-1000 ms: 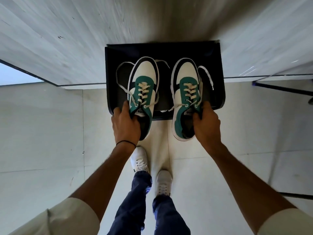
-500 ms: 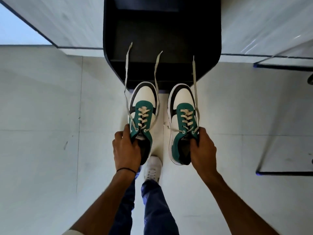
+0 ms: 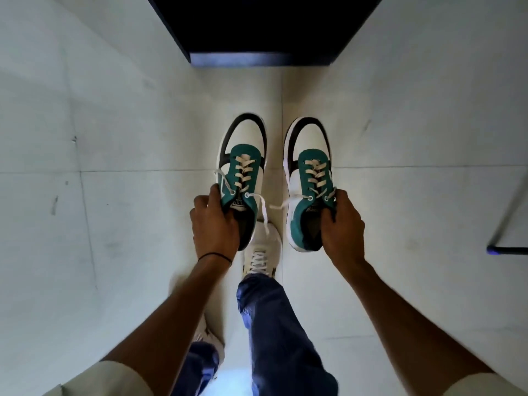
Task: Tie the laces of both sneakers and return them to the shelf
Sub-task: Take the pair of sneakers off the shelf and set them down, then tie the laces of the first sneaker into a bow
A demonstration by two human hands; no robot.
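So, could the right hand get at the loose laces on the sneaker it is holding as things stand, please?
Probably not: the right hand is clamped on that sneaker, and the left hand holds the other sneaker.

Both sneakers are drawing away from the black shelf (image 3: 265, 57): a second ago they were resting on it, and now the left sneaker (image 3: 243, 170) and the right sneaker (image 3: 310, 172) are hanging well clear of its front edge, over the pale floor. The left hand (image 3: 214, 221) and the right hand (image 3: 341, 224) are carrying them back toward the body. The loose laces (image 3: 263, 208), earlier trailing up toward the shelf, are now dangling short between the two shoes. The shelf itself is sliding toward the top of the view.
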